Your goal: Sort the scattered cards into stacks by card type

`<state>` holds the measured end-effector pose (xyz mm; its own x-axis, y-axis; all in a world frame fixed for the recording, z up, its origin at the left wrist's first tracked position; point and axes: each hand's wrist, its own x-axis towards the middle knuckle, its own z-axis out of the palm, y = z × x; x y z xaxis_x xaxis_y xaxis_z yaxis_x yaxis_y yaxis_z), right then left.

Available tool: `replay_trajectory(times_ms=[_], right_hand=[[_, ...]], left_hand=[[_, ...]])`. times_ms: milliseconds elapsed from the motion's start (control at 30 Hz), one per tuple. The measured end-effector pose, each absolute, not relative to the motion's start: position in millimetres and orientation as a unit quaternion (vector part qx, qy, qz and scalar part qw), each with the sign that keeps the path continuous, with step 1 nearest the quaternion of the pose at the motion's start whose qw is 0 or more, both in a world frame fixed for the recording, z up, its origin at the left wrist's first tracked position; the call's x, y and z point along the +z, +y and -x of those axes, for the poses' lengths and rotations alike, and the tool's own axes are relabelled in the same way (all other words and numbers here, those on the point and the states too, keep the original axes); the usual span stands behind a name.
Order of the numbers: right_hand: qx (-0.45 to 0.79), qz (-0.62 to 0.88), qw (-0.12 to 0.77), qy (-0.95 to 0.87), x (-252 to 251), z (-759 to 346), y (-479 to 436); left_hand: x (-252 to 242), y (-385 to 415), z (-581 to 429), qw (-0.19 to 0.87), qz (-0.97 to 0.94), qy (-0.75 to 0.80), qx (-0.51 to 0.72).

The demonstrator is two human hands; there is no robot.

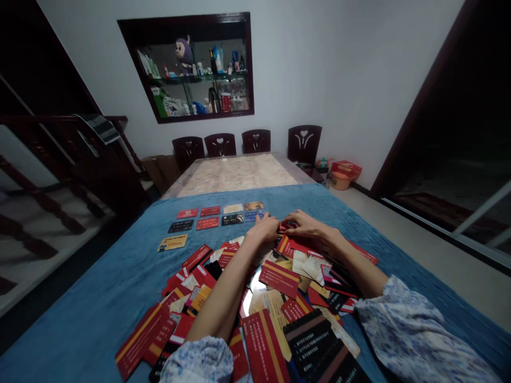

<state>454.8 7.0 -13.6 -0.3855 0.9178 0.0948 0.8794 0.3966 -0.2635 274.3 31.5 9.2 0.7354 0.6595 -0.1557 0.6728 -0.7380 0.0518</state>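
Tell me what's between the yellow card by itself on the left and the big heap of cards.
Only a bare strip of blue cloth lies between the yellow card and the heap of cards, as the head view shows.

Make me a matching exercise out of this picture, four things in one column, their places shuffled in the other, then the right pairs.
Things
1. Heaped cards
2. Cards in rows
3. Plush toy
4. Striped cloth

Places
A. Draped over the wooden railing
B. Below the person's forearms
C. On the upper glass shelf
D. Past the heap, toward the bare tabletop

Pairs
1-B, 2-D, 3-C, 4-A
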Motion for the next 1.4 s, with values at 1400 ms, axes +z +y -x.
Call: replay_trajectory(times_ms=[1400], right_hand=[[0.037,0.597,0.205,-0.774,-24,-453,12]], left_hand=[[7,57,-254,0.030,-0.899,0.436,0.040]])
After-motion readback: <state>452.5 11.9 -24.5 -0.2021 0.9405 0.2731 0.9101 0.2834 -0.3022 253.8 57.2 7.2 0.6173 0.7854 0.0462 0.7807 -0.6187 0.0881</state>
